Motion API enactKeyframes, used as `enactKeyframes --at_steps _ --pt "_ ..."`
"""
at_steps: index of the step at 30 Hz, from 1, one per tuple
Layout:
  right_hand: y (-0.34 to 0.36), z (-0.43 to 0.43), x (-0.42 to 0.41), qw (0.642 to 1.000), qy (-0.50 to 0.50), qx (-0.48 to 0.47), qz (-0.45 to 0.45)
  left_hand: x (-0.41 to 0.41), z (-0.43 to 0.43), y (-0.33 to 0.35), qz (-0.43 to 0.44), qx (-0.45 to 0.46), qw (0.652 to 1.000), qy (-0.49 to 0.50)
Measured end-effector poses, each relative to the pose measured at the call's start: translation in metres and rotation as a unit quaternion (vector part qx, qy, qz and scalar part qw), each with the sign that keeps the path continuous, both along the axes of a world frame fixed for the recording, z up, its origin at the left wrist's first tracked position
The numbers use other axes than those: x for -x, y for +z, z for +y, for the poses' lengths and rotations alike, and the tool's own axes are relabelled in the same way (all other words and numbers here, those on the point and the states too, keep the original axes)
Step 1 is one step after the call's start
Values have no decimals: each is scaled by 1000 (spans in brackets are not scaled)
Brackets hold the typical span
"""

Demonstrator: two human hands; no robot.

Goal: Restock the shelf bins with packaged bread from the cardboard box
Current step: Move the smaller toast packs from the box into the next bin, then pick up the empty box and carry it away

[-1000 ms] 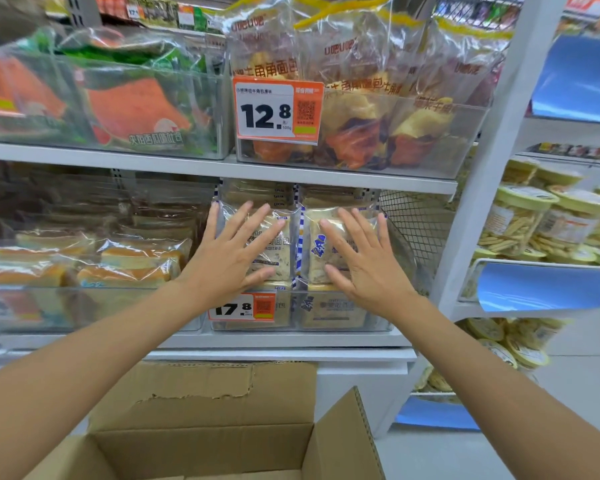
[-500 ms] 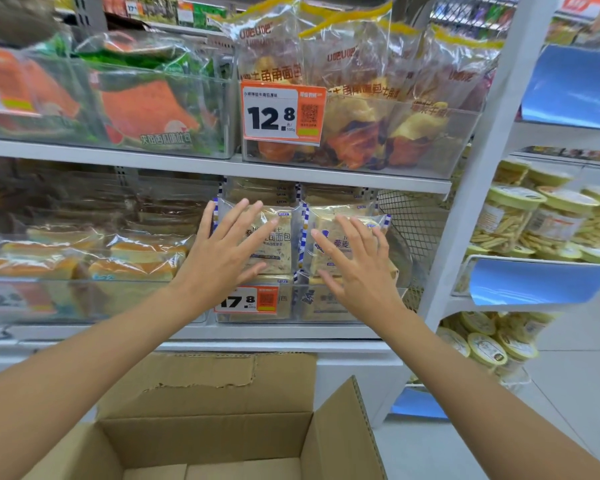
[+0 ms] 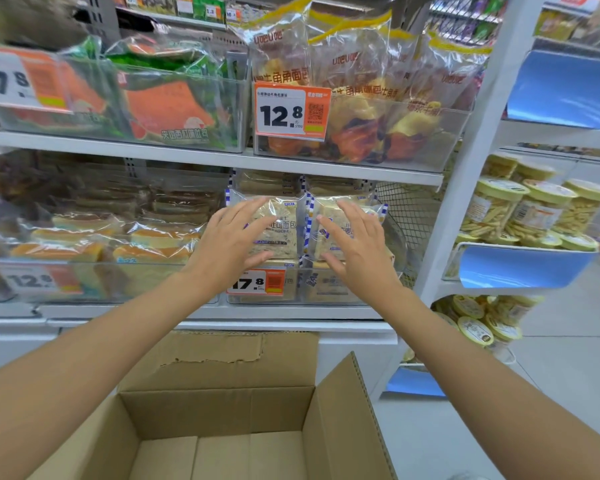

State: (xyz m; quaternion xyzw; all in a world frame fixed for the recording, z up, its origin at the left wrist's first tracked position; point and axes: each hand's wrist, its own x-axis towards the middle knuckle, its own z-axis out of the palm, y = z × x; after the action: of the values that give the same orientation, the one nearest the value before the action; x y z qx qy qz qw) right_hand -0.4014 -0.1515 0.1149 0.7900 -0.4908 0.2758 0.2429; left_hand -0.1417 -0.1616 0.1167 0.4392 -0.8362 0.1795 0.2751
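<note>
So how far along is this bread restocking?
Nearly done, it seems. The bread packs stand stacked in the bin, and the cardboard box shows bare bottom where visible. Left hand and right hand lie flat on the front packs. Left: perhaps only tidying.

We're clearly in a shop: price tags [image 3: 290, 112] clipped to bins [image 3: 413, 140] of bagged bread, snack tubs [image 3: 492, 209] at frame right.
</note>
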Motion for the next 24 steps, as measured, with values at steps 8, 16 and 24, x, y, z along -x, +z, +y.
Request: enactKeyframes --at_steps 8,16,24 --pt "-17 55 -19 984 23 -156 -87 -4 53 -16 42 -106 993 17" --pt "-80 154 -19 930 -18 -349 -111 -59 157 -71 58 -291 952 79" --pt "-128 214 12 912 -82 -401 -42 -168 228 -124 97 -402 892 181"
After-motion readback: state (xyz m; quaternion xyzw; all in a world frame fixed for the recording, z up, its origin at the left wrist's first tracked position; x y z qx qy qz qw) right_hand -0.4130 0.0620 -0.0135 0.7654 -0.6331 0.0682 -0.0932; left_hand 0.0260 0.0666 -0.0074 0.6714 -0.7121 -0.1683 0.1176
